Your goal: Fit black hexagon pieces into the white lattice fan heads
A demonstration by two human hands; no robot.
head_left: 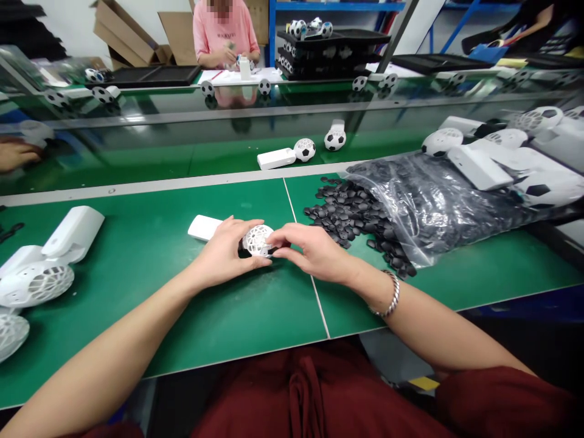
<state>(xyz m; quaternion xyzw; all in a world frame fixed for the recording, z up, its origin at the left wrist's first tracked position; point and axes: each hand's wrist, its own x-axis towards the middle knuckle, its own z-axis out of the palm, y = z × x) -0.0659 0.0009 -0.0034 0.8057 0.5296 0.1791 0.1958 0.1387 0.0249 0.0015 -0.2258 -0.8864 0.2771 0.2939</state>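
Observation:
My left hand [232, 246] is closed around a white handheld fan [259, 239] whose round head has a football-patterned open lattice. The fan's white handle [204, 227] sticks out to the left behind my fingers, lying low over the green table. My right hand [305, 248] pinches at the right side of the fan head, thumb and forefinger together. A small dark piece seems to sit at those fingertips, partly hidden. Right of my hands lies a loose pile of black plastic patches [349, 210], spilling from a clear plastic bag [438, 207] full of them.
More white fans [39, 283] lie at the left edge. Others [493, 152] are heaped behind the bag. Beyond the table's pale rail, a green conveyor belt [182, 152] carries fans with black patches [305, 149]. A co-worker in pink [225, 33] sits across; another person's hand [18, 155] shows far left.

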